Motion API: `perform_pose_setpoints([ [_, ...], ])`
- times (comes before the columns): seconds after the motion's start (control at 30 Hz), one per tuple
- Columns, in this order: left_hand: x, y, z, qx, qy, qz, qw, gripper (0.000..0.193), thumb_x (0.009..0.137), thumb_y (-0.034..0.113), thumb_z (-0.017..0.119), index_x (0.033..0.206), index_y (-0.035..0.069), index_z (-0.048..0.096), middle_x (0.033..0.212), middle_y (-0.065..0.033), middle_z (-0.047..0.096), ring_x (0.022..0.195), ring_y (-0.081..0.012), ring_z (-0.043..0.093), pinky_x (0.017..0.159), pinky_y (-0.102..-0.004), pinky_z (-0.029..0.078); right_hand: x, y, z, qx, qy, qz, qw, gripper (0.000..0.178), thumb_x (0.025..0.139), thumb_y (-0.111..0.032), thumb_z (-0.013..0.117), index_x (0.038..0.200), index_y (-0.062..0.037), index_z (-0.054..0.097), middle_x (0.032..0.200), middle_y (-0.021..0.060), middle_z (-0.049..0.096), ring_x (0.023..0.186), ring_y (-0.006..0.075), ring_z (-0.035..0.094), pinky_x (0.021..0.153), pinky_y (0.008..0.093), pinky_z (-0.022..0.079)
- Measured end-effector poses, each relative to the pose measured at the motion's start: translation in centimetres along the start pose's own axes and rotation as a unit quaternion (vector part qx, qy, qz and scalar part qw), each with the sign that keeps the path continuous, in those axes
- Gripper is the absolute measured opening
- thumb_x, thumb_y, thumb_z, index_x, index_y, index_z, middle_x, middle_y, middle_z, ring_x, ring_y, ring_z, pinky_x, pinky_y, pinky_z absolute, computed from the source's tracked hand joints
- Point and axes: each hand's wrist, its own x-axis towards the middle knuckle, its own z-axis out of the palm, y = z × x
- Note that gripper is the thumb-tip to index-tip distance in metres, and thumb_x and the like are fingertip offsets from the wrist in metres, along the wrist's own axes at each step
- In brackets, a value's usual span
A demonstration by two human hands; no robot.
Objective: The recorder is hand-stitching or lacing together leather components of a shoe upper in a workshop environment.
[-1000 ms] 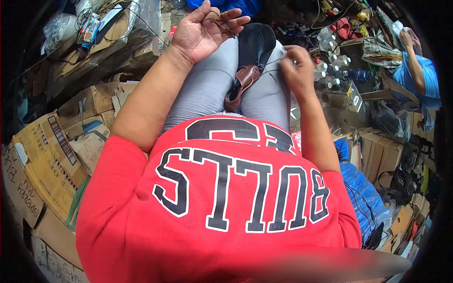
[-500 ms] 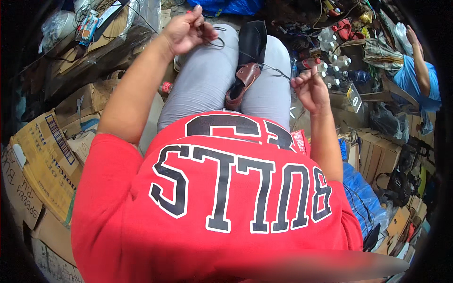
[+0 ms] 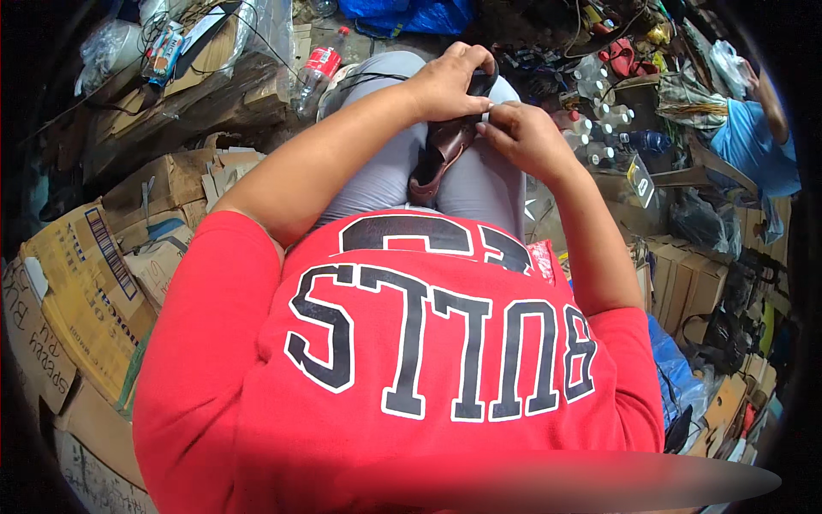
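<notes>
A brown leather shoe (image 3: 438, 163) with a black upper part lies between my grey-trousered thighs, its opening toward me. My left hand (image 3: 452, 84) is curled over the far, black part of the shoe and covers much of it. Close on its right, my right hand (image 3: 524, 137) has its fingers pinched together at the shoe's side. What sits in that pinch is too small to make out. The thumbs of both hands nearly meet. A dark cord (image 3: 370, 75) runs over my left thigh toward my left hand.
A red-labelled plastic bottle (image 3: 322, 65) stands beyond my left knee. Cardboard boxes (image 3: 81, 274) are piled on the left. To the right are several white-capped bottles (image 3: 604, 128), a blue tarp (image 3: 672, 360) and a person in a blue shirt (image 3: 753, 146).
Both hands have come inward from wide apart, where a thin thread stretched from the shoe to my right hand. They now meet over the shoe's far part.
</notes>
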Motion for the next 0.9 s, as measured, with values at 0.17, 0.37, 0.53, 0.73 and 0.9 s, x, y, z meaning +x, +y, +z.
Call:
perform_pose_setpoints([
  [0.17,-0.2,-0.7,0.4,-0.025,-0.016,-0.016,0.999,0.048,0.071,0.029,0.074,0.107,0.007,0.053,0.109,-0.0156,0.051,0.107,-0.0307,0.048,0.094,-0.0368,0.04,-2.1,-1.8,-1.4,0.039,-0.021,-0.003,0.999,0.025,0.08,-0.017,0.059,0.068,0.0024,0.049,0.061,0.0157,0.049,0.054,0.0306,0.044,0.053,0.0379,0.039],
  [0.37,1.6,-1.1,-1.4,-0.049,-0.101,-0.003,0.994,0.043,0.072,0.029,0.074,0.105,0.008,0.059,0.107,-0.0119,0.055,0.107,-0.0278,0.049,0.095,-0.0356,0.039,-5.2,-1.7,-2.1,0.209,0.065,0.133,0.967,0.012,0.083,-0.009,0.064,0.078,0.0008,0.06,0.068,0.0052,0.051,0.059,0.01,0.047,0.053,0.0276,0.04],
  [0.53,2.6,-0.9,-3.5,0.004,-0.169,0.028,0.985,0.029,0.069,0.021,0.075,0.095,0.012,0.066,0.104,-0.0078,0.056,0.107,-0.0234,0.049,0.095,-0.0341,0.038,-3.1,-1.0,-0.5,0.102,0.084,0.063,0.989,0.019,0.082,-0.006,0.063,0.1,-0.0083,0.068,0.077,0.0079,0.058,0.067,0.0179,0.057,0.061,0.0281,0.045],
  [0.73,2.7,-0.9,-4.0,-0.037,-0.215,0.008,0.976,0.025,0.071,0.021,0.075,0.093,0.011,0.067,0.097,-0.0053,0.056,0.096,-0.0207,0.053,0.087,-0.0315,0.042,-2.0,-1.6,-0.5,0.057,0.073,0.077,0.993,0.02,0.079,-0.007,0.063,0.097,-0.0091,0.07,0.078,0.011,0.059,0.068,0.0244,0.06,0.064,0.0322,0.047],
  [0.9,2.8,-1.3,-3.7,-0.05,-0.236,0.002,0.97,0.025,0.074,0.021,0.074,0.096,0.012,0.068,0.09,-0.0045,0.054,0.09,-0.0199,0.053,0.08,-0.0316,0.042,-1.8,-2.0,-0.5,0.004,0.068,0.096,0.993,0.02,0.077,-0.008,0.062,0.096,-0.0086,0.07,0.077,0.0124,0.059,0.069,0.0269,0.06,0.064,0.0338,0.048],
])
